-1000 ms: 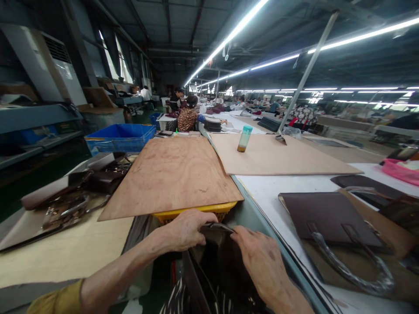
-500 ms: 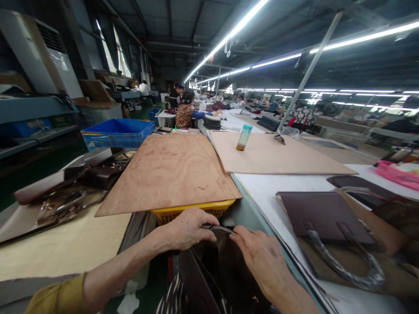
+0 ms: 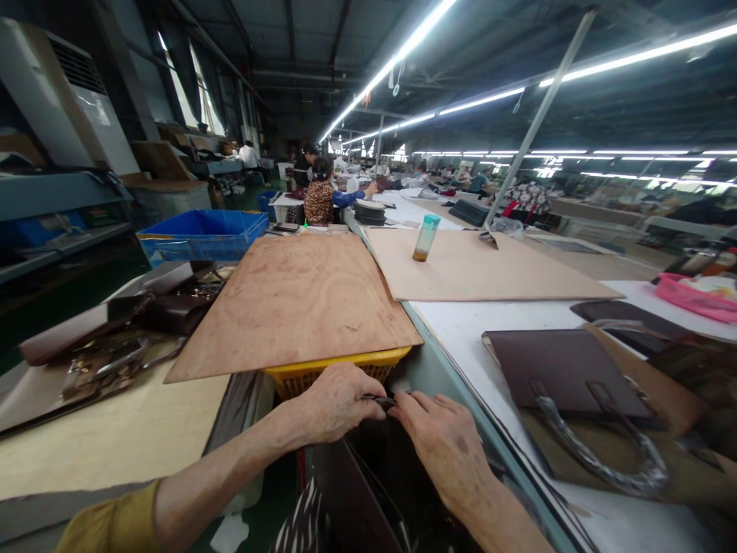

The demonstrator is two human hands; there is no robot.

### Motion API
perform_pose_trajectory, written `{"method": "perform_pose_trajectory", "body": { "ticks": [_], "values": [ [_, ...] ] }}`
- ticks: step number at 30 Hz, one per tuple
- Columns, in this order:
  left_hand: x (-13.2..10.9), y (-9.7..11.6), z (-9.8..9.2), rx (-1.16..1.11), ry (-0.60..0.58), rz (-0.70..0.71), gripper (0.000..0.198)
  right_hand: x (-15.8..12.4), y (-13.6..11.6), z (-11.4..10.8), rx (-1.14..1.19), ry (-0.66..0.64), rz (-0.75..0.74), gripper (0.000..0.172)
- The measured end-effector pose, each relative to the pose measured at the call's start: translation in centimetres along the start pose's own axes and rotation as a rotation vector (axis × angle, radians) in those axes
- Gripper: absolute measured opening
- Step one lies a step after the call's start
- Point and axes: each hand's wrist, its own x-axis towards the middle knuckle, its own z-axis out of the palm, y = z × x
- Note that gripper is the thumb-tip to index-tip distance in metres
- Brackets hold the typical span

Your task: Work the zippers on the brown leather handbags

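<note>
My left hand [image 3: 337, 401] and my right hand [image 3: 441, 445] meet at the top edge of a dark brown leather bag [image 3: 374, 491] low in the middle. Both pinch its upper rim [image 3: 385, 400], fingertips nearly touching. The bag hangs between my arms, just in front of a yellow plastic crate [image 3: 339, 366]. A plywood board [image 3: 299, 299] lies over that crate. What the bag holds is hidden.
A brown handbag with plastic-wrapped handles [image 3: 576, 384] lies on the white table at right. Leather pieces and metal fittings [image 3: 115, 346] are heaped at left. A teal-capped bottle [image 3: 424, 237] stands on a cardboard sheet [image 3: 489, 269]. A blue bin [image 3: 201, 234] and other seated workers [image 3: 319, 201] are farther back.
My right hand has slid left along the bag's rim toward my left hand, closing the gap. The bag's opening has narrowed.
</note>
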Motion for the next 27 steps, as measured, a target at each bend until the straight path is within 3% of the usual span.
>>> {"method": "perform_pose_trajectory", "body": {
  "ticks": [10,17,21,24,27],
  "values": [
    [0.3,0.3,0.2,0.131,0.021,-0.042,0.017,0.2,-0.1,0.1,0.003,-0.016,-0.024,0.021],
    [0.5,0.5,0.2,0.06,0.03,-0.041,0.015,0.3,0.0,0.1,0.023,0.013,-0.001,0.023],
    [0.1,0.8,0.1,-0.057,0.024,-0.055,0.015,0.7,-0.5,-0.7,0.063,-0.135,0.062,0.005],
    [-0.4,1.0,0.0,-0.141,0.062,-0.083,0.034,1.5,-1.1,-1.2,0.101,-0.234,0.038,0.02],
    [-1.0,1.2,-0.1,-0.225,0.106,-0.098,0.045,2.1,-1.7,-1.4,0.101,-0.299,-0.01,0.022]
  ]
}}
